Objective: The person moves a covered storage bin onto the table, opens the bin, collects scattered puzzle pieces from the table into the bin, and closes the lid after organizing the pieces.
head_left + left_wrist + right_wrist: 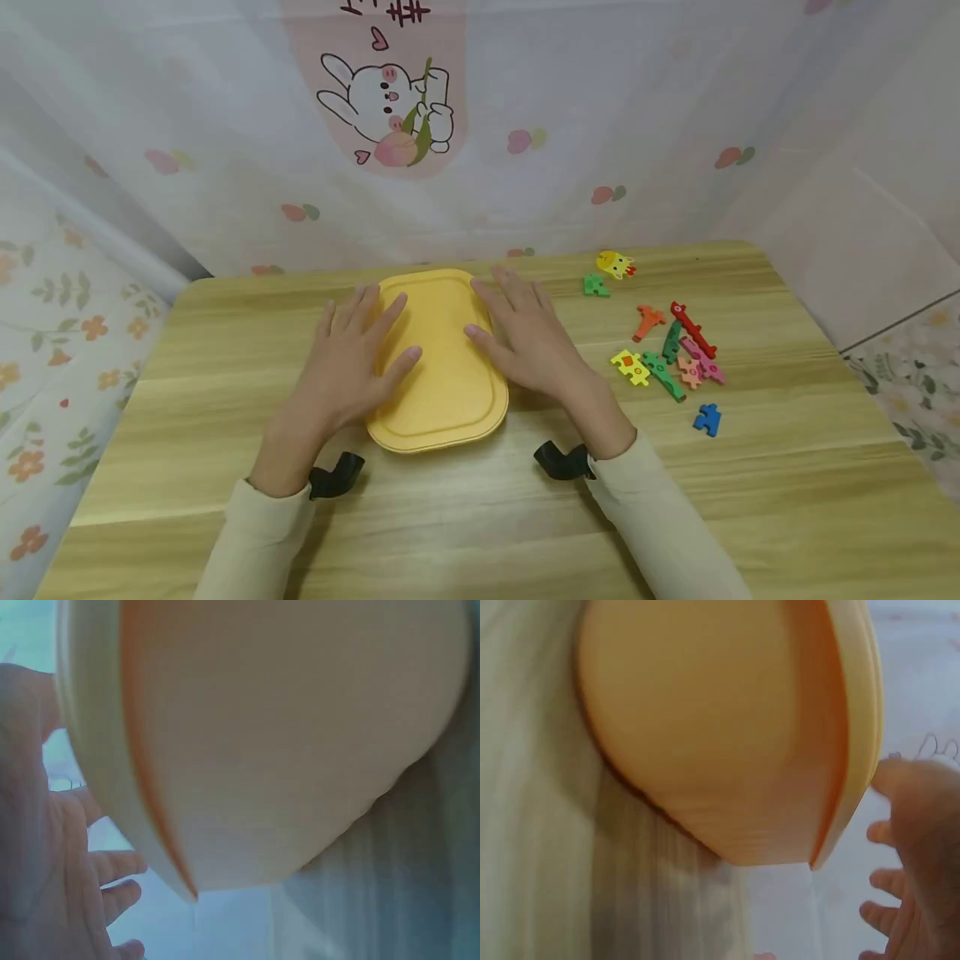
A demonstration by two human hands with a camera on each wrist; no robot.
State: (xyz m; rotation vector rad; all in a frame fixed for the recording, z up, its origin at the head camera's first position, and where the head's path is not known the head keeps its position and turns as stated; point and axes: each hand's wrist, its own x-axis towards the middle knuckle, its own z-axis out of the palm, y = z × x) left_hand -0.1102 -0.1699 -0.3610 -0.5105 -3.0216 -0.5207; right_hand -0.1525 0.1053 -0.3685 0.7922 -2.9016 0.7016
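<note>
A yellow plastic box with rounded corners and a matching lid sits on the wooden table, left of the middle. Over its left edge lies my left hand, fingers spread and thumb reaching across the lid. My right hand mirrors it at the right edge, also with straight, spread fingers. Both wrist views look at the box from the side: its smooth wall rises from the table to the lid rim, and the fingers extend near that rim. Neither hand curls round anything.
Right of the box lie several colourful puzzle pieces: a yellow giraffe-head piece, a green one, an orange one, a red one and a blue one. A printed curtain hangs behind the table.
</note>
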